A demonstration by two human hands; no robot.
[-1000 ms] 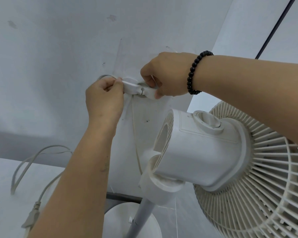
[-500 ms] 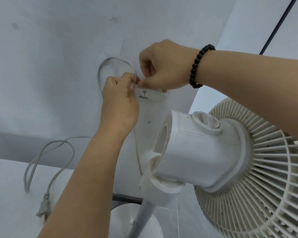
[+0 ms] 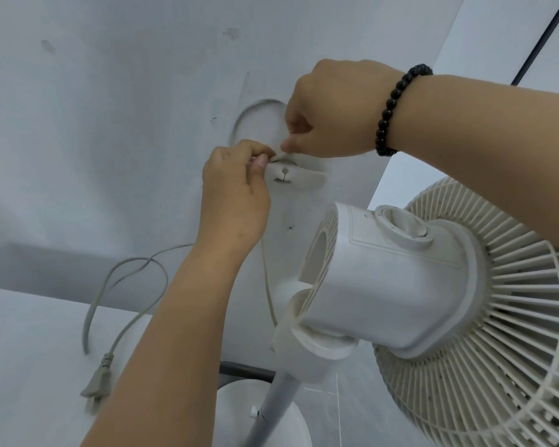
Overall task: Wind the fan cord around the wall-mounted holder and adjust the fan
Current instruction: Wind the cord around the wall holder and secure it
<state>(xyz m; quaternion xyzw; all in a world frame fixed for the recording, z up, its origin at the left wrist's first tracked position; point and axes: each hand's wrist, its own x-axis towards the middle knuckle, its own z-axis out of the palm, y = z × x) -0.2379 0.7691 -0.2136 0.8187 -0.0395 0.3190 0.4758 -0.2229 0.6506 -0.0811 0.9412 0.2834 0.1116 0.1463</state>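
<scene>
A white wall-mounted holder (image 3: 299, 178) sticks out from the wall above the fan. The grey fan cord (image 3: 239, 122) arcs in a loop above the holder, then hangs down the wall to its plug (image 3: 98, 383). My left hand (image 3: 236, 191) pinches the cord at the holder's left end. My right hand (image 3: 328, 111), with a black bead bracelet on the wrist, pinches the cord just above the holder. The white fan (image 3: 400, 285) stands at the lower right, motor housing toward me, its grille facing right.
The fan's pole (image 3: 271, 411) and round base (image 3: 239, 414) stand below on the floor by the wall. A loose loop of cord (image 3: 126, 275) dangles at the left. A dark cable (image 3: 542, 37) runs along the wall at the top right.
The cord loop above the holder has grown and moved up. My left hand shifted from the holder's left end inward and back. The plug has risen as the cord was drawn in.
</scene>
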